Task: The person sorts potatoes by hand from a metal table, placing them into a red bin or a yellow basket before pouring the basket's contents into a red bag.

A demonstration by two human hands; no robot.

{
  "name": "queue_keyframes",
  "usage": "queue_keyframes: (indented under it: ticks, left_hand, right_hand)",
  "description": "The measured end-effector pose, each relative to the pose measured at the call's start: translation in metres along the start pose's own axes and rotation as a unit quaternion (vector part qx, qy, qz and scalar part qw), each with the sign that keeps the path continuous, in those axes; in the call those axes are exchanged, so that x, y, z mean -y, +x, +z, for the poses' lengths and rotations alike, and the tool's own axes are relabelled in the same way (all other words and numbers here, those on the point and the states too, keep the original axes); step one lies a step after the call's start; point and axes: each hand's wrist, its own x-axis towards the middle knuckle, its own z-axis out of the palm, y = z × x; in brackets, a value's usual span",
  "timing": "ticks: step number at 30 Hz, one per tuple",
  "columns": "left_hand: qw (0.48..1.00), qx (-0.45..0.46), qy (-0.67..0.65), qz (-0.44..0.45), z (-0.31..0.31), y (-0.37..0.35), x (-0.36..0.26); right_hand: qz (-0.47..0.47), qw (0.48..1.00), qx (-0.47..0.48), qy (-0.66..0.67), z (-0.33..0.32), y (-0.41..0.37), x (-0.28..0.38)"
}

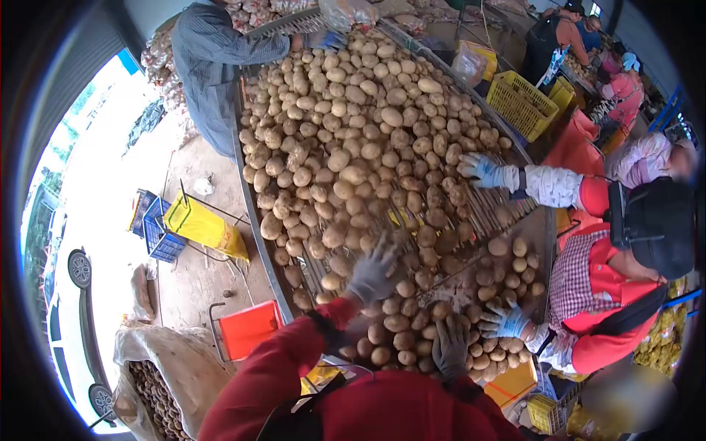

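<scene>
My left hand (375,273), in a grey glove, reaches over the near left part of the sorting table. Its fingers are spread and slightly blurred, touching or just above the potatoes (353,175). My right hand (450,348), also grey-gloved, lies close to my body on a lower heap of potatoes (397,323). The fingers of that hand are stretched out, with no potato visible in its grip. Between the heaps, bare slats of the sorting table (504,209) show, along with a dusty flat patch.
At the right a co-worker in red has one gloved hand (482,170) on the slats and another (506,321) by the lower potatoes. Another person's gloved hand (327,40) rests at the far end. Yellow crate (522,106), orange-red bin (250,328) and open sack (184,360) stand around.
</scene>
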Motion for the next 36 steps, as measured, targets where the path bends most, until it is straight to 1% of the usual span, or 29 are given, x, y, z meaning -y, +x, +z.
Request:
queue_keyframes:
  ticks: [1,2,4,5,8,9,10,11,12,15,16,17,19,20,21,23,24,25,26,27,28,29,31,32,33,34,35,36]
  left_hand:
    - [1.000,0.002,-0.003,-0.020,-0.030,0.035,0.019]
    - [0.997,-0.059,0.031,-0.042,-0.053,0.071,0.044]
    - [0.972,-0.210,0.097,-0.035,-0.077,0.150,0.114]
    - [0.947,-0.295,0.126,-0.006,-0.077,0.183,0.147]
    - [0.973,-0.186,0.091,-0.104,-0.079,0.232,0.174]
    - [0.976,-0.172,0.055,-0.122,-0.078,0.232,0.164]
    - [0.978,-0.153,0.021,-0.141,-0.081,0.223,0.149]
    - [0.978,-0.132,-0.011,-0.161,-0.082,0.211,0.134]
    - [0.981,-0.141,-0.012,-0.130,-0.069,0.197,0.132]
    - [0.976,-0.145,-0.085,-0.139,-0.028,0.146,0.112]
    - [0.975,-0.167,-0.066,-0.132,-0.031,0.127,0.090]
    - [0.975,-0.172,-0.077,-0.120,-0.026,0.113,0.084]
    - [0.973,-0.179,-0.102,-0.104,-0.011,0.077,0.081]
    - [0.964,-0.150,-0.179,-0.126,-0.003,0.056,0.086]
    - [0.958,-0.154,-0.219,-0.102,0.001,0.035,0.085]
    - [0.940,-0.169,-0.294,-0.042,0.001,-0.002,0.078]
    - [0.832,-0.131,-0.527,-0.108,0.003,-0.021,0.071]
    - [0.843,-0.134,-0.510,-0.109,-0.003,-0.041,0.064]
    - [0.853,-0.139,-0.491,-0.108,-0.013,-0.059,0.055]
    - [0.858,-0.148,-0.478,-0.117,-0.010,-0.076,0.056]
    - [0.862,-0.156,-0.465,-0.127,-0.008,-0.092,0.057]
    - [0.848,-0.158,-0.481,-0.152,-0.004,-0.102,0.060]
    - [0.806,-0.166,-0.518,-0.235,0.009,-0.116,0.067]
    - [0.814,-0.159,-0.502,-0.243,0.017,-0.116,0.068]
    - [0.918,-0.127,-0.337,-0.167,0.030,-0.119,0.081]
    - [0.983,-0.124,-0.097,-0.092,0.044,-0.123,0.092]
    - [0.982,-0.158,0.102,-0.025,0.057,-0.129,0.101]
    - [0.985,-0.136,0.101,-0.015,0.063,-0.132,0.101]
  right_hand:
    - [-0.006,1.000,-0.001,-0.005,0.004,-0.003,-0.003]
    - [0.002,1.000,0.008,-0.010,0.004,-0.006,-0.002]
    - [0.007,1.000,0.018,-0.009,-0.001,-0.004,-0.002]
    - [0.007,1.000,0.021,-0.002,-0.004,-0.005,-0.001]
    - [0.011,1.000,0.006,0.012,0.008,-0.001,-0.004]
    - [0.014,1.000,0.006,0.015,0.007,-0.008,-0.005]
    - [0.011,1.000,-0.005,0.021,0.004,-0.003,-0.003]
    - [0.013,1.000,0.004,0.022,0.001,-0.001,-0.001]
    - [0.018,0.999,0.013,0.024,-0.003,0.001,0.002]
    - [0.020,0.999,0.018,0.045,-0.015,0.007,0.005]
    - [0.018,0.998,0.017,0.059,-0.020,0.013,0.006]
    - [0.014,0.997,0.014,0.071,-0.024,0.023,0.005]
    - [0.022,0.989,0.014,0.145,-0.029,0.049,0.000]
    - [0.012,0.987,-0.023,0.157,-0.031,0.064,0.001]
    - [-0.001,0.983,-0.062,0.172,-0.032,0.089,0.009]
    - [-0.080,0.972,-0.086,0.201,-0.029,0.152,0.020]
    - [-0.099,0.974,-0.062,0.195,-0.035,0.190,0.032]
    - [-0.118,0.974,-0.037,0.188,-0.041,0.227,0.047]
    - [-0.139,0.969,-0.029,0.201,-0.027,0.261,0.055]
    - [-0.161,0.963,-0.025,0.213,-0.011,0.290,0.067]
    - [-0.144,0.963,0.028,0.228,-0.008,0.312,0.086]
    - [-0.117,0.962,0.072,0.235,-0.007,0.331,0.104]
    - [-0.092,0.972,0.154,0.152,0.026,0.343,0.117]
    - [-0.097,0.977,0.147,0.122,0.050,0.344,0.121]
    - [-0.103,0.981,0.139,0.092,0.071,0.345,0.123]
    - [-0.108,0.984,0.131,0.062,0.091,0.343,0.125]
    - [-0.101,0.984,0.142,0.039,0.131,0.340,0.126]
    - [-0.067,0.985,0.155,0.038,0.082,0.315,0.133]
